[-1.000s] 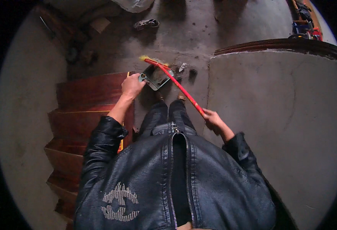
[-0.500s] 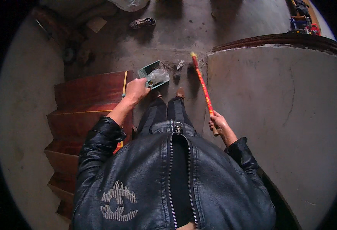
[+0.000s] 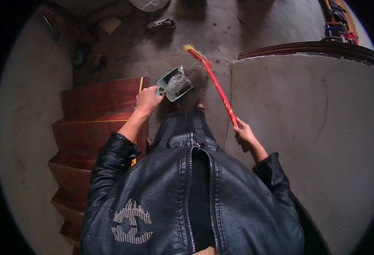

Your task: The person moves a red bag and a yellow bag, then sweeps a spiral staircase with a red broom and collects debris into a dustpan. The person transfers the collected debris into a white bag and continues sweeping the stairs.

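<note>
My left hand (image 3: 148,100) is closed around the handle of a grey-green dustpan (image 3: 162,81), held low in front of my feet. Inside the dustpan lies a crumpled clear plastic bag (image 3: 179,83) with some litter by it. My right hand (image 3: 245,133) grips a broom (image 3: 219,88) with a red, yellow-marked handle. The broom slants away to the upper left, its yellowish bristly end (image 3: 188,47) beyond the dustpan. Whether those bristles touch the floor I cannot tell.
Dark red wooden steps (image 3: 100,100) with yellow edging stand at my left. A grey wall panel (image 3: 306,110) with a dark top rail (image 3: 310,49) borders my right. A lone shoe (image 3: 161,24) lies farther off on the concrete floor (image 3: 221,34), near a pale scrap (image 3: 110,25).
The broom's far end has swung left and away from me. A white scrap that lay on the floor beside the dustpan now shows at its far edge. The dustpan has shifted slightly right.
</note>
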Demonstrator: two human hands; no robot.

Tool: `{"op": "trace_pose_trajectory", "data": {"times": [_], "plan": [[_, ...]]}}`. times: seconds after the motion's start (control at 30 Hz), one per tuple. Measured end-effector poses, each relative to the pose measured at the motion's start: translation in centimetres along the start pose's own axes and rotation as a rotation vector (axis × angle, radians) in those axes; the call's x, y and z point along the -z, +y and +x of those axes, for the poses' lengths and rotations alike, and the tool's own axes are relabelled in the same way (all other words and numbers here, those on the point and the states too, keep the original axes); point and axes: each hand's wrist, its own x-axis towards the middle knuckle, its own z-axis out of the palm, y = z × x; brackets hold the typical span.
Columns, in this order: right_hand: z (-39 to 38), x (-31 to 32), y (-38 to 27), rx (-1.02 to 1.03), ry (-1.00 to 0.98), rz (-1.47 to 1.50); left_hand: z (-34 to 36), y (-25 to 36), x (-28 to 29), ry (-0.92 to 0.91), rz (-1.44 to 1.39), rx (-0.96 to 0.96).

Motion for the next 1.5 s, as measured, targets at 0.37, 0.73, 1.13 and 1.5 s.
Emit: {"op": "trace_pose_trajectory", "data": {"times": [0.37,0.73,1.13,1.5], "plan": [[3.6,-1.1,0.4,-0.176,-0.256,0.072,1.8,1.8,-1.8,0.043,-0.012,0.086],[1.0,1.4,0.1,-0.174,-0.117,0.095,0.7,0.9,-1.0,0.066,-0.047,0.066],[-4.0,-3.0,-1.2,-0.225,-0.097,0.097,-1.2,-6.8,0.3,0.058,-0.122,0.062],[2.8,3.3,-10.4,0.021,0.138,-0.184,-1.3,-9.2,5.4,0.297,-0.359,0.11]]}}
